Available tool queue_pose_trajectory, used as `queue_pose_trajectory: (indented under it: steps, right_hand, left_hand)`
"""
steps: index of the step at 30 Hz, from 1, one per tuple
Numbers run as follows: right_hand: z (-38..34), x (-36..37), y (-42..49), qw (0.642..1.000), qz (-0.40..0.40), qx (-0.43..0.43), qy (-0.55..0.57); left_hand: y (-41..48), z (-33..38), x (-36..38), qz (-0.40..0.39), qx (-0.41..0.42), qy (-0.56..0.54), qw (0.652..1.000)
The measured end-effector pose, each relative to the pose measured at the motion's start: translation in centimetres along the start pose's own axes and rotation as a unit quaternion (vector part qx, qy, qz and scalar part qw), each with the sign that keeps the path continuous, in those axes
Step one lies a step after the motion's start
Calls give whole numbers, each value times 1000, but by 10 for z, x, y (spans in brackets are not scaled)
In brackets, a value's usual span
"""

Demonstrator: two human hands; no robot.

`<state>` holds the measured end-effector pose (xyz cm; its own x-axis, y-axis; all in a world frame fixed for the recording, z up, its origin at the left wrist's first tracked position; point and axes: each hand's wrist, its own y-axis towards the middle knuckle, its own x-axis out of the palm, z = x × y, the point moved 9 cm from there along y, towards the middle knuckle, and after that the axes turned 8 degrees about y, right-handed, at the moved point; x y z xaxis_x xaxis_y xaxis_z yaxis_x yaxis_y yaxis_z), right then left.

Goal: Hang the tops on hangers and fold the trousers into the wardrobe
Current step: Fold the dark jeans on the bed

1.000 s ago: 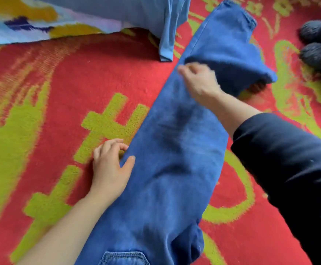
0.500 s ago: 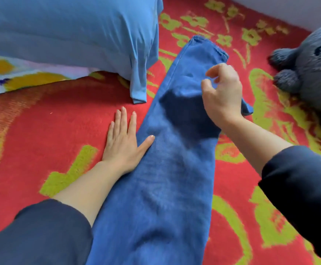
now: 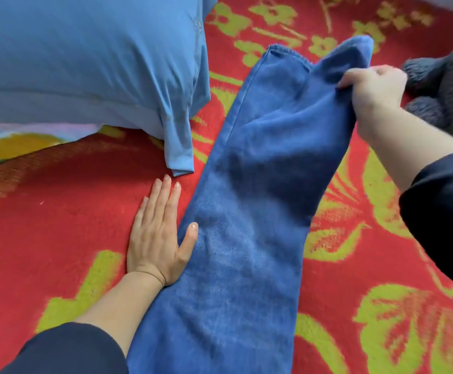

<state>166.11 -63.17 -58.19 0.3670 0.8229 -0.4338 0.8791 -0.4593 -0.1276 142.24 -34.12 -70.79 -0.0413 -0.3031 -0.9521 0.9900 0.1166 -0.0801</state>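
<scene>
Blue denim trousers (image 3: 249, 238) are lying lengthwise on a red woolly blanket with yellow-green flower patterns (image 3: 52, 217), stretching away between the person's two hands. The left hand (image 3: 156, 238) is resting flat on the blanket just beside the trousers' edge, fingers straight and together, with the thumb spreading onto the denim. The right hand (image 3: 373, 90), further away and across the cloth from the left, is gripping the outer edge of the upper leg near its hem, fingers curling round a bunch of denim.

Half a second ago the two legs were lying more closely stacked under this hand. Now the top one is being raised and drawn rightward, uncovering the hem of the leg beneath, while the left hand is staying put as an anchor. The person is probably straightening the legs before folding, and no fold is showing yet.

A pale blue pillow (image 3: 85, 63) is sitting beyond the left fingertips. A grey plush toy (image 3: 449, 85) is lying just past the right hand.
</scene>
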Motion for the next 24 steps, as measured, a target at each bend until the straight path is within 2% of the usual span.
queue_pose_trajectory:
  steps: [2,4,8,10,12,13,15,16,17,19,20,22,24]
  right_hand:
    - [-24,19,21,997,-34,-44,47]
    - [-17,43,33,997,-57,-42,43]
    - [52,74,26,996,-57,50,-49]
    - [62,75,18,996,-51,67,-40]
    - [40,76,16,995,-79,29,50]
    - [21,77,17,985,-107,-6,139]
    - [-9,74,18,931,-158,-46,326]
    - [-10,74,20,913,-169,-43,368]
    - [0,75,21,923,-162,-21,348]
    - [37,73,18,974,-114,32,194]
    - [56,74,16,988,-95,48,114]
    - [73,81,18,997,-68,30,22]
    - [61,84,10,994,-43,-25,-92]
  left_hand:
    - [1,-1,0,1,-1,-3,1000]
    - [2,0,1,4,2,-5,1000]
    - [2,0,1,17,9,-11,1000]
    - [2,-1,0,19,11,-15,1000]
    - [2,-1,-1,20,10,-18,1000]
    - [1,-1,-1,20,10,-19,1000]
    - [0,0,-2,21,11,-21,999]
    - [1,0,-2,23,12,-21,999]
    - [1,0,-2,24,12,-22,999]
    - [1,-1,0,29,13,-23,999]
    - [1,-1,0,32,14,-22,999]
    - [0,-1,0,37,18,-22,999]
    - [0,-1,0,38,19,-23,999]
